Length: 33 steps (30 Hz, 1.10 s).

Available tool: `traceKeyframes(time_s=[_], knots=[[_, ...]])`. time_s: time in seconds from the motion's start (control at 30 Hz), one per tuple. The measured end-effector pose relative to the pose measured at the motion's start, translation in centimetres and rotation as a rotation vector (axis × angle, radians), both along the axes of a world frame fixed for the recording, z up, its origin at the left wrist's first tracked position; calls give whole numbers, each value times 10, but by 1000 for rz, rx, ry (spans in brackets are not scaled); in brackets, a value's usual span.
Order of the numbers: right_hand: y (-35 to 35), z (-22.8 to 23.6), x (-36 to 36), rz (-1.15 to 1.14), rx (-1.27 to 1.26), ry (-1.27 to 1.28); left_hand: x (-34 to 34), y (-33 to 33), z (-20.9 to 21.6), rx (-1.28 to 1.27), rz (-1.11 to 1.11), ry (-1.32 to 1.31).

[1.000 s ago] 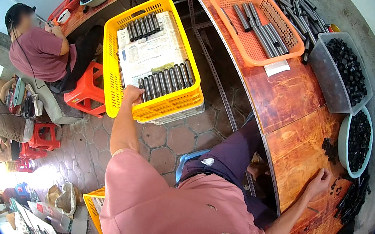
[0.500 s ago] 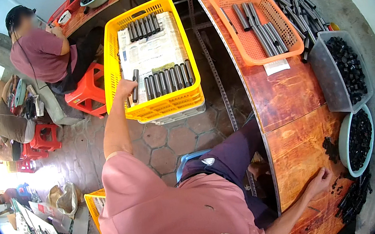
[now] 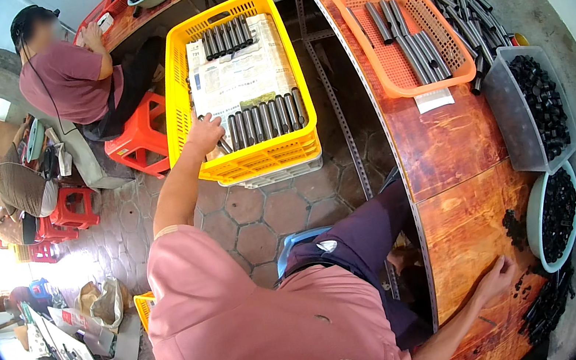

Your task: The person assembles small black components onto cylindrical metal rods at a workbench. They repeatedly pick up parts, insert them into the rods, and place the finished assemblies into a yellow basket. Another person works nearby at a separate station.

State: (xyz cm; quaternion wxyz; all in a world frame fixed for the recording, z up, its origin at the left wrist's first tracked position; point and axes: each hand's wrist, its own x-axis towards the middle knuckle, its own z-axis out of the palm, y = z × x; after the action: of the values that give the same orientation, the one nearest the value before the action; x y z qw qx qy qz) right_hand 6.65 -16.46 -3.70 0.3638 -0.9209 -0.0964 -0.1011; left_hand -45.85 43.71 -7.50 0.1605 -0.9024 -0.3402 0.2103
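Note:
My left hand (image 3: pixel 202 135) is inside the yellow crate (image 3: pixel 175 77), its fingers closed around a dark tube (image 3: pixel 225 145) at the left end of the near row. Beside it, several dark metal tubes (image 3: pixel 257 123) stand side by side on newspaper (image 3: pixel 243 78). A second group of tubes (image 3: pixel 227 38) sits at the crate's far side. Over the wooden table (image 3: pixel 463 228) at lower right, my right hand (image 3: pixel 495 279) has loosely bent fingers, slightly apart, with nothing visible in them. Small black pieces (image 3: pixel 515 228) lie close to it.
An orange basket (image 3: pixel 412 90) holding tubes stands on the table, with loose tubes (image 3: pixel 460 9) piled behind it. To the right are a clear bin (image 3: pixel 514 124) and a pale bowl (image 3: pixel 537 217) of black parts. A person (image 3: pixel 67 75) sits on a red stool (image 3: pixel 140 139) at far left.
My left hand has moved the tube down against the left end of the near row, and now covers its upper part. The right hand stays over the table.

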Motion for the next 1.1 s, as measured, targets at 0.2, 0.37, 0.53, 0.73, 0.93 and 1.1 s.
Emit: traceKeyframes(time_s=[0.2,0.37,0.53,0.73,0.93,1.1], knots=[[-5,-3,3,1,-50,-49,0,3,-36,-94,50,-49],[-2,-2,1,-11,-47,-27,-22,21,-78,-357,749,-816],[-13,-15,10,17,-32,-49,-20,21,-71,-602,1199,-1043],[-10,-10,7,16,-52,-63,-18,21,-73,-785,1192,-1031],[-7,-9,9,-12,-36,-30,-24,20,-80,-806,1249,-1052],[-17,-19,17,4,4,-64,-14,18,-65,-802,1185,-925]])
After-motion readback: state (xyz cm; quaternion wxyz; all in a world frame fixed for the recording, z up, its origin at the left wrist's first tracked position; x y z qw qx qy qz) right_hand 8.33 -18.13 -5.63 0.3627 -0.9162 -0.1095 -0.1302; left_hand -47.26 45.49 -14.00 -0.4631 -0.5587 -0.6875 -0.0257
